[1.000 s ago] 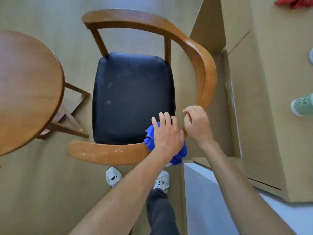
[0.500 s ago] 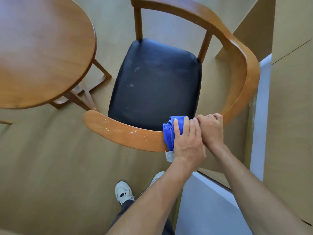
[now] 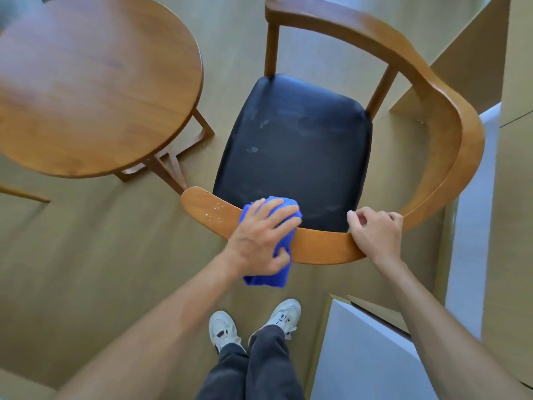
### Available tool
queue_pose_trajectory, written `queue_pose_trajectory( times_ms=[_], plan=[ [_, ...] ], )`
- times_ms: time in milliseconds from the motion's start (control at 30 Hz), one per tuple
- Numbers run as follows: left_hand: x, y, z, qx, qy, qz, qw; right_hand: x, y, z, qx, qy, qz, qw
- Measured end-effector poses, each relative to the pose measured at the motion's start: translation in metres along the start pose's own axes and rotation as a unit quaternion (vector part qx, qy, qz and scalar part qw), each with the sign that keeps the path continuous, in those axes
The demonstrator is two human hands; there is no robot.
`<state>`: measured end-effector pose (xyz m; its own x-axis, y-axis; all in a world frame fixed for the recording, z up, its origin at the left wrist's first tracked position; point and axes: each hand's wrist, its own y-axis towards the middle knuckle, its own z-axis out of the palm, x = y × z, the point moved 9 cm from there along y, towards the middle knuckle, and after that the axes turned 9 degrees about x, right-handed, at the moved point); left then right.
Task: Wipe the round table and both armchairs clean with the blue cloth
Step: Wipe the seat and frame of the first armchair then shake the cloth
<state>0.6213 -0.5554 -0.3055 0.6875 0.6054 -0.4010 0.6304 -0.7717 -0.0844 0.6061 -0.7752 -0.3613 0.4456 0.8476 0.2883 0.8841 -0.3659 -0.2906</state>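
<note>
A wooden armchair [image 3: 450, 134] with a curved rail and a smudged black seat [image 3: 294, 148] stands below me. My left hand [image 3: 259, 238] presses the blue cloth [image 3: 277, 267] onto the near rail, with white specks on the wood just to its left. My right hand [image 3: 375, 235] grips the same rail further right. The round wooden table [image 3: 95, 88] stands to the left of the chair, apart from it.
A pale box or cabinet [image 3: 372, 350] stands close by my right leg, and tall beige panels [image 3: 516, 197] rise along the right side. My two white shoes [image 3: 251, 321] stand on the beige floor behind the chair. A second armchair is out of view.
My left hand has slid the blue cloth leftward along the rail, away from my right hand. The two hands were touching half a second ago and are now well apart.
</note>
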Motion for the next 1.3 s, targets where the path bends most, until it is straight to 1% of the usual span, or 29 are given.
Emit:
queue_pose_trajectory(
  times_ms=[67, 167, 233, 267, 367, 433, 567, 633, 667, 767, 833, 900, 1000, 1067, 1133, 1167, 1233, 1300],
  plan=[
    [0.044, -0.02, -0.017, 0.025, 0.028, 0.003, 0.999, 0.013, -0.006, 0.011, 0.019, 0.015, 0.025, 0.999],
    [0.106, -0.038, -0.037, 0.073, 0.061, -0.021, 0.995, 0.027, -0.015, 0.017, 0.001, -0.018, 0.038, 0.999],
    [0.124, -0.04, -0.044, 0.084, 0.055, -0.04, 0.994, 0.027, -0.015, 0.019, 0.003, -0.03, 0.044, 0.999],
    [0.125, -0.038, -0.045, 0.075, 0.047, -0.048, 0.995, 0.026, -0.014, 0.019, 0.005, -0.036, 0.043, 0.998],
    [0.105, -0.032, -0.044, 0.014, 0.033, -0.061, 0.997, 0.029, -0.014, 0.019, 0.0, -0.048, 0.039, 0.998],
    [0.073, -0.024, -0.033, -0.009, 0.019, -0.047, 0.999, 0.03, -0.014, 0.019, 0.003, -0.051, 0.041, 0.998],
    [-0.007, 0.01, 0.008, -0.004, -0.043, -0.021, 0.999, 0.026, -0.013, 0.019, 0.008, -0.061, 0.058, 0.996],
    [-0.025, 0.02, 0.019, 0.007, -0.038, -0.023, 0.999, 0.025, -0.013, 0.02, 0.012, -0.069, 0.062, 0.996],
    [-0.022, 0.02, 0.021, 0.008, -0.028, -0.033, 0.999, 0.024, -0.013, 0.02, 0.011, -0.069, 0.062, 0.996],
    [0.018, 0.001, 0.004, 0.002, -0.024, -0.078, 0.997, 0.024, -0.015, 0.017, -0.003, -0.065, 0.05, 0.997],
    [0.056, -0.018, -0.015, -0.022, -0.031, -0.085, 0.996, 0.026, -0.016, 0.017, -0.007, -0.067, 0.041, 0.997],
    [0.102, -0.034, -0.033, -0.021, -0.038, -0.1, 0.994, 0.025, -0.016, 0.018, -0.005, -0.069, 0.041, 0.997],
    [0.162, -0.047, -0.051, -0.015, -0.081, -0.17, 0.982, 0.026, -0.016, 0.019, -0.003, -0.069, 0.041, 0.997],
    [0.18, -0.051, -0.054, -0.027, -0.111, -0.21, 0.971, 0.026, -0.016, 0.019, -0.005, -0.064, 0.043, 0.997],
    [0.174, -0.05, -0.055, -0.044, -0.107, -0.217, 0.969, 0.026, -0.014, 0.018, -0.008, -0.062, 0.044, 0.997],
    [0.163, -0.047, -0.052, -0.049, -0.088, -0.205, 0.974, 0.026, -0.014, 0.019, -0.005, -0.062, 0.046, 0.997],
    [0.123, -0.035, -0.043, -0.057, -0.049, -0.159, 0.984, 0.026, -0.014, 0.02, -0.002, -0.062, 0.051, 0.997],
    [0.071, -0.019, -0.023, -0.06, -0.046, -0.125, 0.989, 0.027, -0.013, 0.02, 0.0, -0.065, 0.051, 0.997]
  ],
)
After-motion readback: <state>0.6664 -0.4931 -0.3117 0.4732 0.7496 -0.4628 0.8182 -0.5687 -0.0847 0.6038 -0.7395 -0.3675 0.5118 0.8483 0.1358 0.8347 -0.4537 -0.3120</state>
